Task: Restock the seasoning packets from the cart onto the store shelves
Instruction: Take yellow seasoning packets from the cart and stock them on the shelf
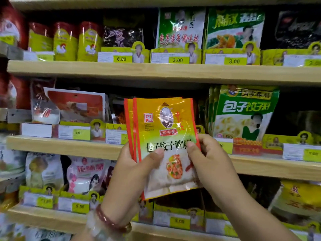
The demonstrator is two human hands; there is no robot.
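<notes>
Nearest the camera, a small stack of orange-and-yellow seasoning packets [163,136] is held upright in front of the shelves by both hands. The left hand [133,171] is wrapped round the lower left edge of the stack, thumb pressed on the front face; the right hand [206,153] pinches the lower right edge, thumb in front and fingers behind. Each grip is thus closed on the packets, not spread wide. At least two or three packets can be counted from the offset red borders at the left side.

The packets are judged light, thin and floppy, with a glossy film that is likely slippery; the front one is creased and glare is thrown off it. A hold low on the sealed edges, as taken now, is judged sound, though the top may bow if only one side is supported. The contents appear to be loose powder, so little harm from squeezing is expected.

Beyond the stack lies the middle shelf [69,145], at whose front edge yellow price tags [81,133] are fixed. A green dumpling-seasoning bag [243,115] stands toward its right end. Further up, the upper shelf [121,68] carries more bags.
</notes>
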